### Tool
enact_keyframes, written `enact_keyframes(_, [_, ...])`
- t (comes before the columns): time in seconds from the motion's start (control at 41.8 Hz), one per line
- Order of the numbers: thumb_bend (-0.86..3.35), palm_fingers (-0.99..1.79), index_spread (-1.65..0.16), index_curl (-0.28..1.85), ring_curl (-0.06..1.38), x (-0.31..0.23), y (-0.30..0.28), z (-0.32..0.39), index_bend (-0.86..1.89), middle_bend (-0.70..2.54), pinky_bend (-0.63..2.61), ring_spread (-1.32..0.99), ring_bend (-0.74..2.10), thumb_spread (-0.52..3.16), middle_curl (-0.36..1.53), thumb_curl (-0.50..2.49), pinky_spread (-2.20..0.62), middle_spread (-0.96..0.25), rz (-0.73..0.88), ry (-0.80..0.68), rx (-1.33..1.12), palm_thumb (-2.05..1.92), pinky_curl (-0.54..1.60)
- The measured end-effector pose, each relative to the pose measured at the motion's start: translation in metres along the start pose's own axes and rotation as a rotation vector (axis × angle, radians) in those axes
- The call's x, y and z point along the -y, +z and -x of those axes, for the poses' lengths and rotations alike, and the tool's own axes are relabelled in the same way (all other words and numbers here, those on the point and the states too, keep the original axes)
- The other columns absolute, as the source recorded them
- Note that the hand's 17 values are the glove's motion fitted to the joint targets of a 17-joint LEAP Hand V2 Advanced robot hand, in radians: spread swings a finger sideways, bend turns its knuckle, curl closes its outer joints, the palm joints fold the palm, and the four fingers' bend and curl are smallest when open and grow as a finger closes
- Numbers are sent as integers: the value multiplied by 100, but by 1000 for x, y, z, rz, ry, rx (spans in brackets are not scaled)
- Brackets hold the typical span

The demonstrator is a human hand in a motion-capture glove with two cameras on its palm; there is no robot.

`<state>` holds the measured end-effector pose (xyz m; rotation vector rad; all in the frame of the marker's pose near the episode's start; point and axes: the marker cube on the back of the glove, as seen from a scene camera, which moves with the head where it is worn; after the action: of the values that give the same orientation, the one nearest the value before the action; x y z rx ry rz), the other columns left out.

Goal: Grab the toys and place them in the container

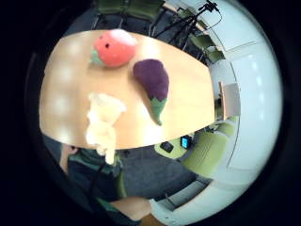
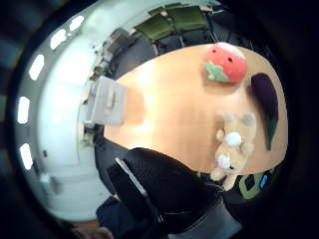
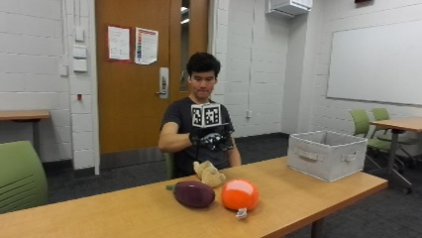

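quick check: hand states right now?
Right hand: raised above the table, holding nothing; whether the fingers are open or curled cannot be told.
Other hand: not visible.
All three toys are on the table.

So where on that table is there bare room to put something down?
Bare wood lies between the round red plush tomato and the white fabric container, and along the wooden table beyond the purple plush eggplant. It is crowded where those two and the tan plush animal cluster.
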<state>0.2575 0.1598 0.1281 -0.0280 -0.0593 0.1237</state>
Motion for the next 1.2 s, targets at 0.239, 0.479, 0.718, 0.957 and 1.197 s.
enact_keyframes(0.239, [-11, 2, -27, 36, 21, -15, 92, -25, 17, 16, 54, -37, 23, 92, 31, 8, -14, -16, 100, 33, 0, -16, 33])
enact_keyframes(0.479, [-5, 5, -29, 38, 23, -25, 123, -36, 21, 11, 68, -36, 22, 96, 28, 12, -16, -17, 166, 86, 6, -6, 38])
enact_keyframes(0.718, [12, 65, -34, 42, 33, -30, 119, -27, 22, 28, 69, -41, 62, 118, 30, 21, -28, -22, 121, 56, -47, 25, 36])
enact_keyframes(0.957, [27, 109, -40, 44, 42, -11, 111, -17, 13, 52, 77, -48, 84, 107, 41, 38, -43, -34, 107, -39, -120, 60, 38])
enact_keyframes(1.197, [28, 116, -47, 51, 50, 25, 50, 3, 17, 72, 80, -48, 98, 89, 53, 50, -47, -39, 76, -43, -48, 66, 40])
